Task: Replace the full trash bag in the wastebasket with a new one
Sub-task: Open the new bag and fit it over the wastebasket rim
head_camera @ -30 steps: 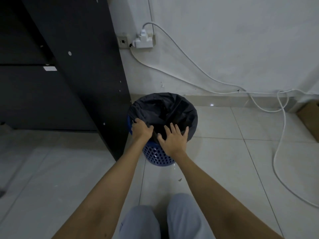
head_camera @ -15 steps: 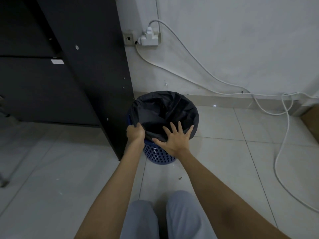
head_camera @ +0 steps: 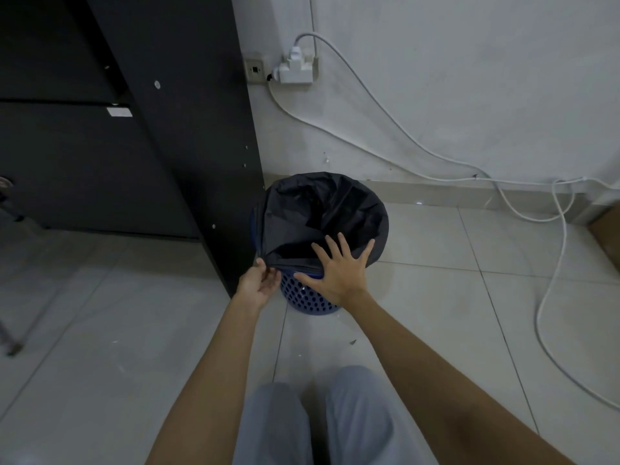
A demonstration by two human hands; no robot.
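Note:
A blue perforated wastebasket [head_camera: 308,302] stands on the tiled floor against a dark cabinet. A black trash bag [head_camera: 322,213] lines it, its mouth folded over the rim and hanging down the sides. My left hand [head_camera: 260,283] pinches the bag's hem at the near left of the rim. My right hand [head_camera: 339,268] lies flat with fingers spread on the bag's near edge, over the basket's front. The inside of the bag is dark and I cannot make out its contents.
The dark cabinet's side panel [head_camera: 188,135] touches the basket's left. White cables [head_camera: 550,250] run from a wall socket adapter [head_camera: 297,70] along the skirting and loop over the floor at right. A cardboard box corner [head_camera: 607,226] sits far right. My knees [head_camera: 315,421] are below.
My left hand slid from the top of the rim down to the near left side and now pinches the bag's hem. My right hand spread wider. The view shifted a little.

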